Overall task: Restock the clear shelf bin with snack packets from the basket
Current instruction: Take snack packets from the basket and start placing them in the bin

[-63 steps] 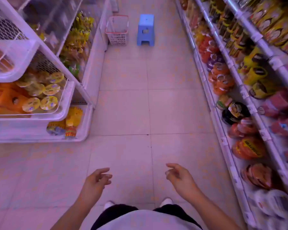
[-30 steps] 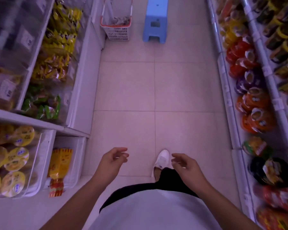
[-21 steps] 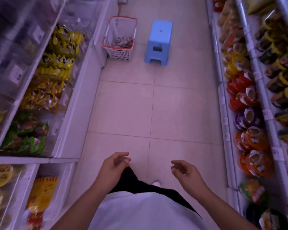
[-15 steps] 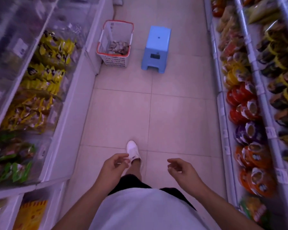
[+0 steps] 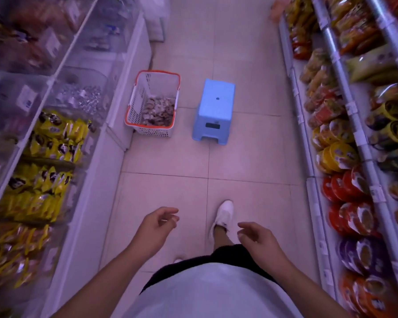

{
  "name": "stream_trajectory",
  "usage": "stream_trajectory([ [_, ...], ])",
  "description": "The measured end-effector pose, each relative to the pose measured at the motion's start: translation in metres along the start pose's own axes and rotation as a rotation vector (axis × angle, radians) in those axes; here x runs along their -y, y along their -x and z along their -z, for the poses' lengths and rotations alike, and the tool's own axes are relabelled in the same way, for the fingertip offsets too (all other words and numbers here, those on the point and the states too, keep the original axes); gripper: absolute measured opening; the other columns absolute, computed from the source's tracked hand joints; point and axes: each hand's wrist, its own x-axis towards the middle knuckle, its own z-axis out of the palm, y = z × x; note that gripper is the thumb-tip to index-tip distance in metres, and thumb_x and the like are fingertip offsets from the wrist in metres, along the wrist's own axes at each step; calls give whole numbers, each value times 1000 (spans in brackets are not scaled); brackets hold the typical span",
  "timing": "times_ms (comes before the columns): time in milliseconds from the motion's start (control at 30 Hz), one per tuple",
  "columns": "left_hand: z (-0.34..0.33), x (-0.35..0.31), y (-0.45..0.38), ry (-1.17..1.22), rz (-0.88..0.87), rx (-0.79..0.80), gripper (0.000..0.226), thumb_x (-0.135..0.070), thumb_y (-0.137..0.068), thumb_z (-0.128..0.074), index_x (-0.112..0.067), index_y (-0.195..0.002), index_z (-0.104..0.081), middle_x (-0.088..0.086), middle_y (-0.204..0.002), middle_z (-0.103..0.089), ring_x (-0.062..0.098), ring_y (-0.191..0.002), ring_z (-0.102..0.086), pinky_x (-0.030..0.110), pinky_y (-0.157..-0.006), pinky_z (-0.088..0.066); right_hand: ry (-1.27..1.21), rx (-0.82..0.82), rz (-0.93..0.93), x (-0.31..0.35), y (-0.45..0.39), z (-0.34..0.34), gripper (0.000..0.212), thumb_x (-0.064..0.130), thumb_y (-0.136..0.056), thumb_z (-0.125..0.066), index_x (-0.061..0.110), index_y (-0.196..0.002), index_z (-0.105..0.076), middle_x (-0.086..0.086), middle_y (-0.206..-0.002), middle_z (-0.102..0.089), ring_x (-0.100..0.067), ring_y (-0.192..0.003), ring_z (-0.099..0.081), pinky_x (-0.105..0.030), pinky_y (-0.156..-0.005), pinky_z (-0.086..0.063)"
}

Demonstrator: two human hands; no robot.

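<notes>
A white basket with an orange rim stands on the floor against the left shelf unit, a pile of small snack packets in its bottom. A clear shelf bin with silvery packets sits just left of it on the shelf. My left hand and my right hand hang in front of my waist, fingers loosely curled, holding nothing. Both are well short of the basket.
A blue plastic stool stands right of the basket. Yellow packets fill clear bins on the left shelves. Bowl noodles and bags line the right shelf. Tiled aisle floor lies between; my white shoe steps forward.
I have walked down the aisle, so the basket and stool are nearer and lower in view. Both hands stay loosely curled and hold nothing.
</notes>
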Motion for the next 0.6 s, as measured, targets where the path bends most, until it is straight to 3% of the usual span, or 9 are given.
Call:
stream_trajectory([
  [167, -6, -71, -76, 37, 18, -97, 19, -12, -96, -61, -26, -106, -68, 0, -97, -75, 14, -88, -72, 24, -79, -51, 54, 47, 32, 54, -100, 49, 27, 16, -89, -62, 31, -111, -65, 10, -95, -73, -2, -93, -67, -19, -87, -50],
  [300, -9, -123, -137, 41, 0, -121, 19, -14, -95, -62, -27, -107, -68, -4, -99, -75, 11, -90, -71, 23, -87, -52, 163, 142, 40, 93, -169, 87, 27, 18, -89, -61, 32, -111, -64, 11, -93, -72, 3, -88, -66, -18, -86, -51],
  [467, 0, -166, -211, 163, 43, -155, 23, -4, -93, -61, -20, -107, -69, 7, -99, -75, 22, -92, -72, 19, -75, -50, 176, 150, 34, 151, -246, 108, 23, 18, -88, -65, 26, -109, -67, 9, -81, -74, -4, -76, -68, -9, -71, -48],
  [600, 26, -182, -284, 112, 83, -123, 22, -7, -93, -62, -26, -102, -69, 8, -99, -74, 21, -86, -72, 19, -69, -49, 170, 140, 8, 201, -313, 106, 22, 19, -89, -63, 28, -109, -66, 3, -84, -74, -7, -76, -68, -14, -72, -50],
])
